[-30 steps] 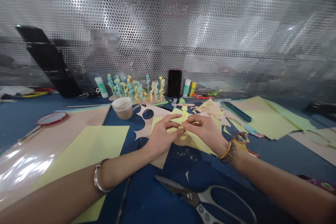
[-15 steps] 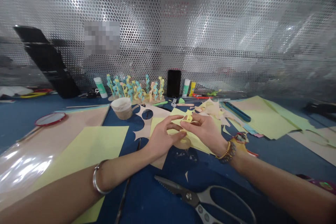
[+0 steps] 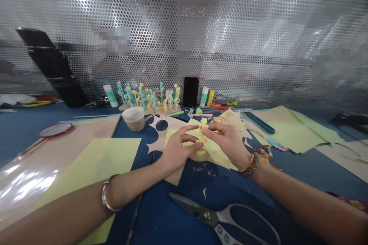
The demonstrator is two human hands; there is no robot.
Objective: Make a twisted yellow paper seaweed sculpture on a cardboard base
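A small yellow paper twist [image 3: 204,122] stands upright on a round tan paper base [image 3: 200,157] at the middle of the table. My left hand [image 3: 178,148] curves around its left side, with the index fingertip near the top and the thumb low down by the base. From the right, my right hand [image 3: 228,141] pinches the upper part of the twist between thumb and fingers. Similar twists in blue, yellow and pink [image 3: 149,97] stand in a row at the back. Part of the held twist is hidden by my fingers.
Scissors [image 3: 211,216] lie partly open in front. Yellow sheets [image 3: 117,160] spread to the left, beside a paper cup [image 3: 133,118]. Cut paper scraps [image 3: 231,116] and a blue cutter [image 3: 260,122] lie at right. A phone [image 3: 191,91] leans against the perforated metal screen [image 3: 244,38].
My right hand has shifted slightly right, and its fingers have spread a little from the top of the paper twist, which shows more. My left hand stays almost in place.
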